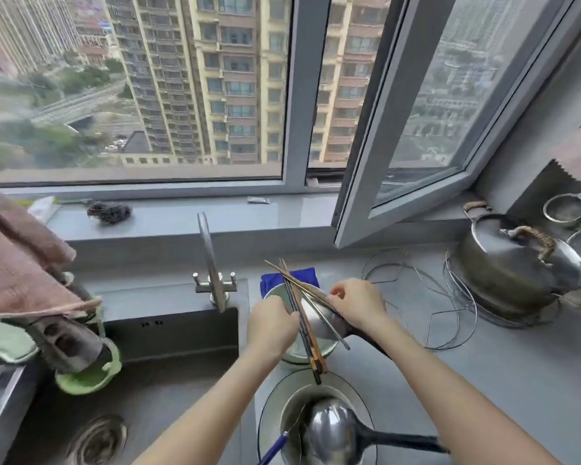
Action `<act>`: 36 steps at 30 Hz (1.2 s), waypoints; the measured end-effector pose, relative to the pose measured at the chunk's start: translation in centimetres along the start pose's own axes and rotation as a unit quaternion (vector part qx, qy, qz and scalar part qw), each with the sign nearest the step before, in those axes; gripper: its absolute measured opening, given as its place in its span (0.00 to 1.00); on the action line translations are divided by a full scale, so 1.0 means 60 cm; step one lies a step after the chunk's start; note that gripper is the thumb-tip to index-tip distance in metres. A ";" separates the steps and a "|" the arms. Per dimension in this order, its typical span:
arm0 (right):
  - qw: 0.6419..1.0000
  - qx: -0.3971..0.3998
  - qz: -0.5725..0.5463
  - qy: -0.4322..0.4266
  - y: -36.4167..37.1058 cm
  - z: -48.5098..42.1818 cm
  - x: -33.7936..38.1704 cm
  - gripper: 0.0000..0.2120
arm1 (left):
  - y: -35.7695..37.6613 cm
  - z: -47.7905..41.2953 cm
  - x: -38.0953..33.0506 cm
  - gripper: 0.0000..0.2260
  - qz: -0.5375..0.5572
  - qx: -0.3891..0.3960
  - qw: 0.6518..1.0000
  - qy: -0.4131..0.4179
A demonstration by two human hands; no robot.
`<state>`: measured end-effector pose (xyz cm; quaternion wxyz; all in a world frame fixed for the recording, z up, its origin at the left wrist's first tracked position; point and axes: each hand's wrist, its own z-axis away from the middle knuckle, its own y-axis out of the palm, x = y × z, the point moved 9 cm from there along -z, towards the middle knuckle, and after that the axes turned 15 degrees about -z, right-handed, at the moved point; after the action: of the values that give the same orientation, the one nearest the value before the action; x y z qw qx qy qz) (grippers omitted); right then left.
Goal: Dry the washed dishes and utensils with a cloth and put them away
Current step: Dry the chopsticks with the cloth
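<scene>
**CHOPSTICKS: POSITION BEFORE DRYING**

The chopsticks [309, 347] are held over the steel bowl [326, 330], directly ahead of the person. Their long axis runs near-to-far and leans left at the far tips, which are splayed. The left hand [272, 325] grips the dark pair at mid-length. The right hand [356, 307] pinches the lighter sticks on the right side. The blue cloth [307, 276] lies just beyond the bowl, under the far tips (probably slightly nearer the left hand). The bundle likely needs closing before wiping.

The grey tabletop [483, 380] also carries a ladle [329, 427] near the person and a pot [510, 266] to the right. The sink [168, 330] lies left, under an open window [416, 112].
</scene>
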<state>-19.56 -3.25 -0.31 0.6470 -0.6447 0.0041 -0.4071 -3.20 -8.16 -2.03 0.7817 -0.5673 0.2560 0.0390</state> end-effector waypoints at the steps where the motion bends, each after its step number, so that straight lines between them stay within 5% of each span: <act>1: 1.000 0.018 0.012 -0.003 0.007 -0.010 0.000 0.14 | 0.008 -0.005 -0.004 0.08 0.001 0.006 1.000 -0.004; 13: 0.989 0.130 -0.066 -0.009 0.079 -0.048 0.008 0.10 | 0.052 -0.020 -0.005 0.08 0.084 0.069 0.991 -0.077; 26: 0.995 0.090 -0.039 0.005 0.106 -0.019 0.058 0.16 | -0.011 -0.009 -0.002 0.14 -0.060 -0.024 0.997 -0.035; 33: 0.995 0.077 -0.045 0.037 0.083 -0.014 0.035 0.06 | -0.017 -0.005 -0.017 0.05 -0.089 -0.047 0.995 0.028; 36: 0.997 0.069 -0.020 0.018 0.069 -0.008 0.031 0.10 | -0.012 -0.007 -0.015 0.04 -0.073 -0.037 0.996 0.029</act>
<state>-16.44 -5.31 -2.88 0.6816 -0.5909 -0.0255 -0.4309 -3.86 -8.57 -1.12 0.7531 -0.6141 0.2347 -0.0250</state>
